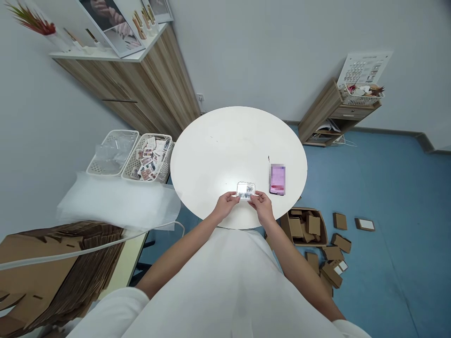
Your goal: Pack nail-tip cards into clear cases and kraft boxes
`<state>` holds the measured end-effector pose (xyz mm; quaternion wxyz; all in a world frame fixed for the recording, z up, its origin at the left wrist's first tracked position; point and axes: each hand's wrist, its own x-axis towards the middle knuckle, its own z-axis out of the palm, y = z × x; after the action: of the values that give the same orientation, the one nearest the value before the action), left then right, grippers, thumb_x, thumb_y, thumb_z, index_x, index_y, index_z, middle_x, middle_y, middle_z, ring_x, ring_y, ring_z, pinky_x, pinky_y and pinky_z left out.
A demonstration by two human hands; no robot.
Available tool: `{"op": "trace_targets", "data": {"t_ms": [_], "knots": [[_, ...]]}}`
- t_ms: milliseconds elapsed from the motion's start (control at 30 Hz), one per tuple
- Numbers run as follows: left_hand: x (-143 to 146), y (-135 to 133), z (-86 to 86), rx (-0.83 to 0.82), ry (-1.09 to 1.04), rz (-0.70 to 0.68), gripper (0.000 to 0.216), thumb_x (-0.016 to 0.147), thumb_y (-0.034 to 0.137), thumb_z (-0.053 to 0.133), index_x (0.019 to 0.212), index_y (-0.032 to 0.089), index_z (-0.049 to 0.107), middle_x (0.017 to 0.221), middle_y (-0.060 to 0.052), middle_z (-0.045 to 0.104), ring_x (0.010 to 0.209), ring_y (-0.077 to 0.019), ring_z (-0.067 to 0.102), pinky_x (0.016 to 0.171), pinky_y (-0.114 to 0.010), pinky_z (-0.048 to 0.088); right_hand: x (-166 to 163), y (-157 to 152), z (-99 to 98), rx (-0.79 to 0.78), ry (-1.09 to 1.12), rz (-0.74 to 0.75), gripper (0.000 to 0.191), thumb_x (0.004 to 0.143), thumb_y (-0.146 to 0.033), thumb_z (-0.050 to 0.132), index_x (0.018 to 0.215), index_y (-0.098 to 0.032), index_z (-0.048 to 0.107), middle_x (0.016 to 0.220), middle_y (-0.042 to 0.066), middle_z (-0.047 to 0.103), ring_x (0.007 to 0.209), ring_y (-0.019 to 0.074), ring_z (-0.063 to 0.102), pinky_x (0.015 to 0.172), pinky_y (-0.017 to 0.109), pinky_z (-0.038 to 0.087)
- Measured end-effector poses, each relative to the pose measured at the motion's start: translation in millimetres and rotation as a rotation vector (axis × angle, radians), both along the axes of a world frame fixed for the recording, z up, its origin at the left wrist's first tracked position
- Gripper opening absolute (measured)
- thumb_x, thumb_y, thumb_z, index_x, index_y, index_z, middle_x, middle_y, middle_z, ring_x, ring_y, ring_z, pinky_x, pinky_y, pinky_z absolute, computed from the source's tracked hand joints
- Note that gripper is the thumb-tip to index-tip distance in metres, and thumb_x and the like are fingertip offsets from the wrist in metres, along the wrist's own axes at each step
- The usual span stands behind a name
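Note:
Between my two hands is a small clear plastic case (245, 189) with a white patch and several small dark pieces inside, too small to name surely. My left hand (226, 205) pinches its left edge with thumb and fingers. On the opposite side my right hand (261, 205) grips the right edge, its thumb over the lower corner. The case is over the near part of a round white table (225, 141). A phone (277, 179) with a blurred pink screen lies to the right of my right hand.
Left of the table, one white basket (162, 176) holds many printed cards, another (94, 170) clear bags. Flattened cardboard (42, 267) is stacked lower left. Small brown boxes (339, 221) lie on the floor at right, beside a full carton (323, 225). Wooden cabinets (169, 70) stand behind.

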<state>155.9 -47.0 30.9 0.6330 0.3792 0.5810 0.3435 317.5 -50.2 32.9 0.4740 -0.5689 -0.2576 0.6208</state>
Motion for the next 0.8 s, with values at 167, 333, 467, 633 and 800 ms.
{"op": "trace_targets", "data": {"t_ms": [167,333,467,633,800], "knots": [[1,0,4.4,-0.024,0.024,-0.063,0.038,0.07,0.049,0.059,0.085,0.015,0.061,0.084,-0.009,0.067,0.085,-0.0198,0.061,0.078,-0.033,0.042,1,0,-2.3,0.01,-0.004,0.0,0.041,0.06,-0.038,0.07,0.092,-0.019,0.053,0.076,-0.002,0.06,0.075,0.0141,0.062,0.082,0.037,0.05],[2,2,2.8,-0.061,0.003,-0.047,0.037,0.071,0.05,0.057,0.083,0.015,0.06,0.086,-0.009,0.067,0.082,-0.0186,0.062,0.075,-0.032,0.042,-4,4,-3.0,0.01,-0.02,-0.006,0.042,0.061,-0.039,0.069,0.094,-0.019,0.053,0.076,-0.001,0.06,0.076,0.015,0.061,0.083,0.038,0.049],[2,5,1.3,-0.059,-0.015,-0.017,0.036,0.07,0.049,0.06,0.081,0.015,0.059,0.083,-0.009,0.067,0.079,-0.0179,0.062,0.074,-0.031,0.042,-7,7,-2.9,0.012,-0.022,-0.015,0.042,0.062,-0.039,0.068,0.095,-0.02,0.051,0.074,-0.001,0.059,0.076,0.0148,0.061,0.082,0.037,0.049],[2,8,2.2,-0.004,0.038,-0.021,0.04,0.073,0.049,0.056,0.096,0.016,0.059,0.096,-0.01,0.064,0.084,-0.0185,0.061,0.075,-0.031,0.043,-5,9,-3.2,0.027,-0.019,-0.021,0.046,0.063,-0.038,0.068,0.102,-0.021,0.048,0.072,-0.003,0.057,0.075,0.0144,0.061,0.081,0.037,0.049],[-9,13,8.2,0.214,0.227,-0.092,0.072,0.062,0.039,0.07,0.126,0.026,0.041,0.112,-0.008,0.054,0.083,-0.0154,0.058,0.076,-0.031,0.044,-1,8,-4.4,0.08,-0.037,0.036,0.053,0.066,-0.039,0.065,0.112,-0.024,0.045,0.075,-0.003,0.053,0.077,0.0143,0.06,0.081,0.035,0.049]]}}
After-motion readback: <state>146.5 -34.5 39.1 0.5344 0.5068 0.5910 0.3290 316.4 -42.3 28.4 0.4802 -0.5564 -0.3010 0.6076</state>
